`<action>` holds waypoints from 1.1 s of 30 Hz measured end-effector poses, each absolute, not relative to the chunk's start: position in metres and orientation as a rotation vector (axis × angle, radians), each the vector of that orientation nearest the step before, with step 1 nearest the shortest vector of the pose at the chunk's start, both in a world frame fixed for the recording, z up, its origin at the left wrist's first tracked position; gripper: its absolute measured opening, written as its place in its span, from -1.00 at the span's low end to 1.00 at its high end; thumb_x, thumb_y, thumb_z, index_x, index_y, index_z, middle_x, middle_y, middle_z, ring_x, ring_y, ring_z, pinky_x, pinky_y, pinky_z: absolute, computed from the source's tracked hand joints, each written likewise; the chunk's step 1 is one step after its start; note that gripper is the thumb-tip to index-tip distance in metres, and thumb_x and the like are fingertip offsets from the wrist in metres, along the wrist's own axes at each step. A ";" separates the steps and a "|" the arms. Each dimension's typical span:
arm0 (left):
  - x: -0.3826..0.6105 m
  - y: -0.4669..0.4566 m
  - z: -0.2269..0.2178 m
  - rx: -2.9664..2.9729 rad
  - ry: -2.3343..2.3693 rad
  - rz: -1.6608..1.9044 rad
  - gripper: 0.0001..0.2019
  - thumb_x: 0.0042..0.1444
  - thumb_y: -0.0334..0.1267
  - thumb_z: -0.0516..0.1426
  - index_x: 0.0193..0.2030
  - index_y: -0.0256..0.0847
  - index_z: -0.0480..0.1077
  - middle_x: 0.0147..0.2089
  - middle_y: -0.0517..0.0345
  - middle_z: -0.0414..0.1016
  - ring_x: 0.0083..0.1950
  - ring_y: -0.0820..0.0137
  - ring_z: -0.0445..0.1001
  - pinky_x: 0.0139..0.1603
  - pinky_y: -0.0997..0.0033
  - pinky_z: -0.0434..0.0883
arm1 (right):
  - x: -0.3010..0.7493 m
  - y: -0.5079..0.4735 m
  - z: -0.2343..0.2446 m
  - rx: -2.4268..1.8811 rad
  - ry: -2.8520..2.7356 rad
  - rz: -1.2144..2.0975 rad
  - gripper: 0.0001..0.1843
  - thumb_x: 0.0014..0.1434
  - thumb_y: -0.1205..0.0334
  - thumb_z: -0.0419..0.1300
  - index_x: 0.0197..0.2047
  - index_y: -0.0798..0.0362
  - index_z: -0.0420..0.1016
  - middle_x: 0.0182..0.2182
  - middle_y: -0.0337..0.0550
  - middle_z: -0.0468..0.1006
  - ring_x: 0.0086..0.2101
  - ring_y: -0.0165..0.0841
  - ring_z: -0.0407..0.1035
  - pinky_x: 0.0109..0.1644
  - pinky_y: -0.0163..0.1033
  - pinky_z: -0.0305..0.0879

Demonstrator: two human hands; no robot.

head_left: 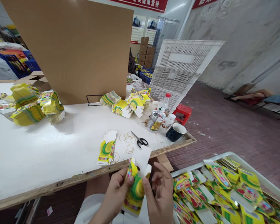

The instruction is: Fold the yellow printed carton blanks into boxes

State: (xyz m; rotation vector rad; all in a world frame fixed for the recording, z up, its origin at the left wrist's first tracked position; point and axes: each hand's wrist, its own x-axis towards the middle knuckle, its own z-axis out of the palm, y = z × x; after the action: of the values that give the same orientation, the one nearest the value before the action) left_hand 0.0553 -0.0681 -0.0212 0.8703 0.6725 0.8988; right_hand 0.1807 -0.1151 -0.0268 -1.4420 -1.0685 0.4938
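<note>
At a white worktable (60, 149), left hand (118, 188) clamps an unclosed carton (135, 191), right hand (160, 191) touching, grip unclear, flat cartons (106, 148) apparently pending at eleven o'clock, boxes (220, 196) likely finished at three.

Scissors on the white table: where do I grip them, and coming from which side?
By the black handle loops, probably with the right hand from the near right: the scissors lie flat, loops at the near end, blades pointing away leftward.

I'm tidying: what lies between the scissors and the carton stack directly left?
The head view shows several tan rubber bands between the scissors and that carton stack.
</note>
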 end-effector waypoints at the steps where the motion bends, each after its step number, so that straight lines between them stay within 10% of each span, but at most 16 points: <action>1: 0.055 -0.067 -0.023 0.861 0.705 0.927 -0.50 0.03 0.15 0.28 -0.07 -0.22 0.57 -0.21 0.01 0.67 -0.16 0.16 0.60 -0.07 0.22 0.50 | 0.181 -0.114 -0.027 -1.452 -1.077 0.560 -0.59 0.27 0.10 0.21 0.14 0.01 0.33 -0.22 -0.11 0.47 -0.32 -0.32 0.41 -0.21 -0.25 0.44; 6: 0.053 -0.065 -0.030 0.995 0.811 0.974 -0.62 0.14 -0.01 0.25 -0.01 -0.22 0.48 -0.09 -0.03 0.65 -0.07 0.17 0.59 -0.01 0.25 0.49 | 0.184 -0.108 -0.028 -1.458 -1.061 0.822 -0.74 0.28 0.01 0.18 -0.27 0.05 0.47 -0.45 -0.18 0.53 -0.42 -0.32 0.46 -0.34 -0.31 0.45; 12: 0.038 -0.063 -0.024 1.116 0.721 0.890 -0.43 0.23 -0.10 0.18 0.32 -0.07 0.09 -0.04 -0.05 0.61 -0.07 0.22 0.57 -0.04 0.26 0.48 | 0.190 -0.106 -0.026 -1.286 -0.962 0.820 -0.60 0.22 0.06 0.26 0.08 0.00 0.39 -0.11 0.04 0.62 -0.23 -0.21 0.55 -0.16 -0.15 0.53; 23: 0.024 -0.062 -0.015 1.009 0.515 0.674 -0.61 0.08 -0.17 0.33 0.00 -0.11 0.33 -0.20 0.10 0.55 -0.20 0.35 0.55 -0.21 0.46 0.41 | 0.204 -0.110 -0.014 -1.313 -1.279 0.844 -0.62 0.33 0.01 0.10 -0.44 0.03 0.45 -0.51 -0.24 0.38 -0.49 -0.39 0.31 -0.44 -0.35 0.25; 29: 0.023 -0.061 -0.010 1.103 0.581 0.647 -0.22 0.14 -0.10 0.28 0.41 -0.06 0.01 -0.04 -0.06 0.58 -0.04 0.21 0.55 -0.05 0.28 0.44 | 0.205 -0.109 -0.023 -1.357 -1.097 0.763 -0.65 0.30 0.07 0.18 0.11 -0.04 0.41 -0.18 -0.05 0.55 -0.27 -0.26 0.49 -0.24 -0.24 0.47; 33: 0.023 -0.058 -0.011 1.112 0.589 0.649 -0.44 0.16 -0.09 0.26 0.27 -0.09 0.26 0.00 -0.07 0.58 -0.02 0.19 0.55 -0.08 0.31 0.46 | 0.211 -0.110 -0.022 -1.356 -1.253 0.651 -0.72 0.31 0.01 0.15 -0.06 -0.06 0.58 -0.17 -0.03 0.57 -0.18 -0.21 0.50 -0.16 -0.20 0.48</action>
State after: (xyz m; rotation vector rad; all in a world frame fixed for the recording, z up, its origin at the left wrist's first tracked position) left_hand 0.0232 -0.0578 -0.0115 1.1122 0.5888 0.6494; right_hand 0.2110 -0.1096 -0.0220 -1.3565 -1.2525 0.6514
